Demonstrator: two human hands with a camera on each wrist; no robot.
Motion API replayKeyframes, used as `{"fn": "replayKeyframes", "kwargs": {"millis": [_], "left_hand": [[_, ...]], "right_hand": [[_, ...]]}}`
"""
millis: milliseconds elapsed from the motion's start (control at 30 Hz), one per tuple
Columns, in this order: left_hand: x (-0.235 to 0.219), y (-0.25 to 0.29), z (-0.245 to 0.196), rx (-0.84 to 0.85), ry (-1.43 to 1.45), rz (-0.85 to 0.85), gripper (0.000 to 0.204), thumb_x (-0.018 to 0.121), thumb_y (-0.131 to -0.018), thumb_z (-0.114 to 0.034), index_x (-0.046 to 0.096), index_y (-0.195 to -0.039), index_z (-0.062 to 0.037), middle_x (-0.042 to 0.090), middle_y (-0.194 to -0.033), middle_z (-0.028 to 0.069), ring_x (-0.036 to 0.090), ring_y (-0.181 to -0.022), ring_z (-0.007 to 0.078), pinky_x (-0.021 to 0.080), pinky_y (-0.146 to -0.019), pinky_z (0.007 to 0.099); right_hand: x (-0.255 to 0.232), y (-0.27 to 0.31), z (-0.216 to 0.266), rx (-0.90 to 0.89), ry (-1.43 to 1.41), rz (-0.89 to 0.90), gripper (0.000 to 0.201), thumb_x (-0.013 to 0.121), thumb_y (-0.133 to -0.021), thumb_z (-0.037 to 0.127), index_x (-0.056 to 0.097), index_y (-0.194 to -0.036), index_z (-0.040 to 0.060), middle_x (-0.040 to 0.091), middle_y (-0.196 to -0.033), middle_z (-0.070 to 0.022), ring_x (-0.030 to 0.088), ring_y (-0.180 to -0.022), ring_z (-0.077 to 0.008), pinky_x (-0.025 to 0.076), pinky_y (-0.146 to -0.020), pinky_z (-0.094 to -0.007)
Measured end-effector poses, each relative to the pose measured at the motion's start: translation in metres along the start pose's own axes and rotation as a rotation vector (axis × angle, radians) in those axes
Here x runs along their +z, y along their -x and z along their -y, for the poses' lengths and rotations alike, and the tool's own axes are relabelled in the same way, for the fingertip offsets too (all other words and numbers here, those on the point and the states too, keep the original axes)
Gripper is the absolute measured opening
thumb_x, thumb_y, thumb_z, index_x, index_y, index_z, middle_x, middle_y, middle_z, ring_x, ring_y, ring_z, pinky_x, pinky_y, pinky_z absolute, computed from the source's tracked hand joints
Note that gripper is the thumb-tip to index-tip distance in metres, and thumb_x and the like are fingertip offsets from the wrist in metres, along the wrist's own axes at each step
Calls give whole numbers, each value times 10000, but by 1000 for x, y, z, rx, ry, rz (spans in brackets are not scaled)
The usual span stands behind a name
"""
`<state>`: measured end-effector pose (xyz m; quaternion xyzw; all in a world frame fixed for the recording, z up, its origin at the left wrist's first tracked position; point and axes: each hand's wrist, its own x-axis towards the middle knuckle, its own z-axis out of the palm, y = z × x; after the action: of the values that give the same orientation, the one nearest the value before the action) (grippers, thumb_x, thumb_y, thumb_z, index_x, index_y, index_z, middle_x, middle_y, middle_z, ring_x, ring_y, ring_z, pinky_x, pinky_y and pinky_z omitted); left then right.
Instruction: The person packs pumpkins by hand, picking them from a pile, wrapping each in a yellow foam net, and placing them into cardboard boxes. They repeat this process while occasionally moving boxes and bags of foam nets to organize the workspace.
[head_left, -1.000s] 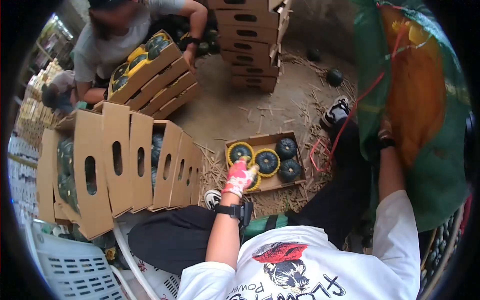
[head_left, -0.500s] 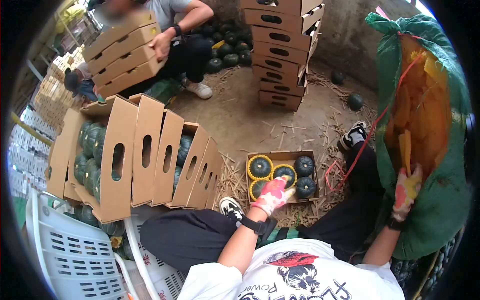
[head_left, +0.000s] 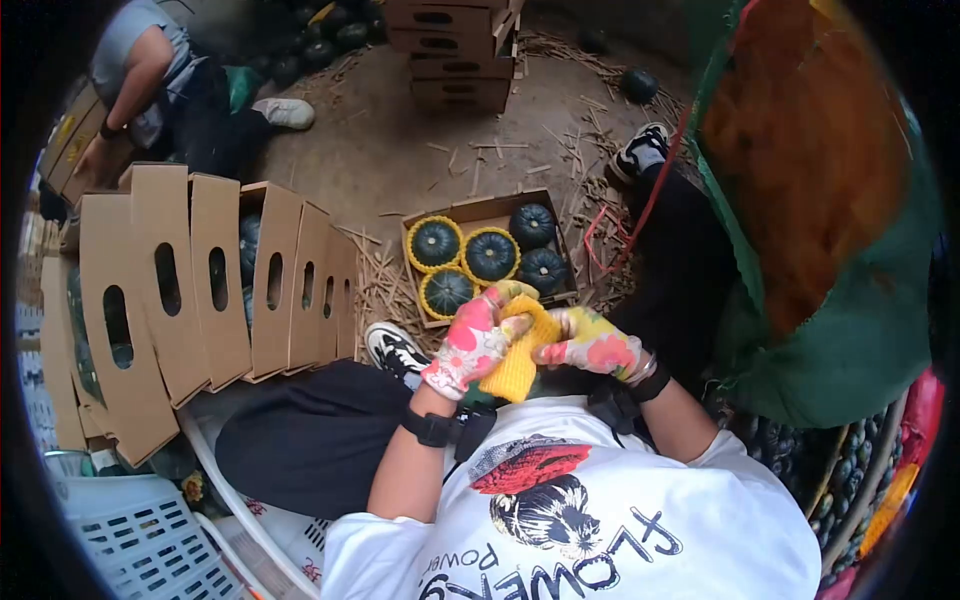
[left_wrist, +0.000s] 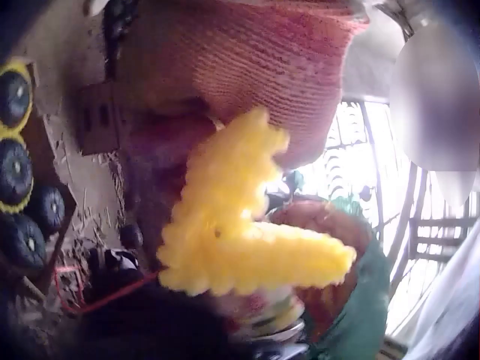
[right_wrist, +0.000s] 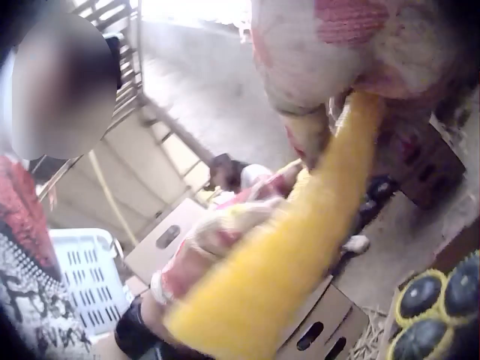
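Observation:
In front of the shirt, a yellow foam net sleeve [head_left: 522, 362] is gripped from both sides by my two gloved hands. My left hand [head_left: 470, 348] pinches it from the left, and my right hand [head_left: 600, 348] holds its right edge. The left wrist view shows the foam net [left_wrist: 214, 225] bent into a V; the right wrist view has it stretched long below the right hand [right_wrist: 337, 52]. Just beyond the hands lies a shallow carton [head_left: 492, 208] of dark green pumpkins. Three, including the middle pumpkin [head_left: 490, 256], wear yellow nets; two pumpkins [head_left: 541, 270] on the right are bare.
Packed cartons [head_left: 215, 280] lean in a row at left, above a white plastic crate [head_left: 150, 535]. A carton stack [head_left: 455, 70] stands ahead. The open green sack [head_left: 830, 370] is at right. Another person [head_left: 150, 90] carries cartons at upper left. A loose pumpkin [head_left: 639, 85] lies on the floor.
My right hand has come out of the green sack with a yellow foam net. My left hand has drawn back from the carton and grips the net too. The other person has moved left.

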<state>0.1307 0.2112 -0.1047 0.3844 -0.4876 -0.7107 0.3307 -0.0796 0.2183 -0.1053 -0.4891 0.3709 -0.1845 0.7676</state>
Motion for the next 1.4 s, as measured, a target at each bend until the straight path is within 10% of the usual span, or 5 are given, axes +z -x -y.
{"fn": "replayKeyframes", "kwargs": {"millis": [500,667,900,1133,1400], "left_hand": [[-6,-24,32,-125,359,282,354,701,-822,-191,613,-1108,-3,642,-953,14,596,-823,92,485,-725,230],[-37,-37,87,-286,-697,-409,419,626,-742,4,558,-1154,26,655,-982,111,635,-830,193,515,-752,290],[-31,-39,95,-317,596,-307,259,639,-848,-135,610,-1066,3,636,-1029,84,583,-1002,171,439,-905,282],[-54,-55,142,-133,-1507,-392,279,588,-817,-258,620,-961,-21,652,-797,178,616,-742,365,462,-766,474],[-67,-64,139,-256,-1071,-472,257,542,-808,-113,605,-1032,-4,660,-891,205,647,-850,334,509,-740,426]], "right_hand": [[-45,-17,-10,-121,-625,-231,304,592,-913,202,554,-1107,-29,654,-1022,-103,631,-979,-188,501,-878,-363],[-39,-34,-23,101,693,-515,297,648,-741,154,577,-1007,44,632,-883,-199,631,-877,-357,506,-750,-403],[-83,-111,-85,-30,1087,-169,228,609,-768,225,633,-923,60,649,-901,-173,629,-849,-345,498,-758,-428],[-84,-147,-95,382,1535,-425,823,776,-642,416,444,-1338,129,475,-1137,-243,537,-1008,-375,465,-835,-436],[-67,-78,5,-184,-318,-192,761,676,-746,328,366,-1382,49,493,-1306,-228,522,-1185,-345,433,-991,-449]]}}
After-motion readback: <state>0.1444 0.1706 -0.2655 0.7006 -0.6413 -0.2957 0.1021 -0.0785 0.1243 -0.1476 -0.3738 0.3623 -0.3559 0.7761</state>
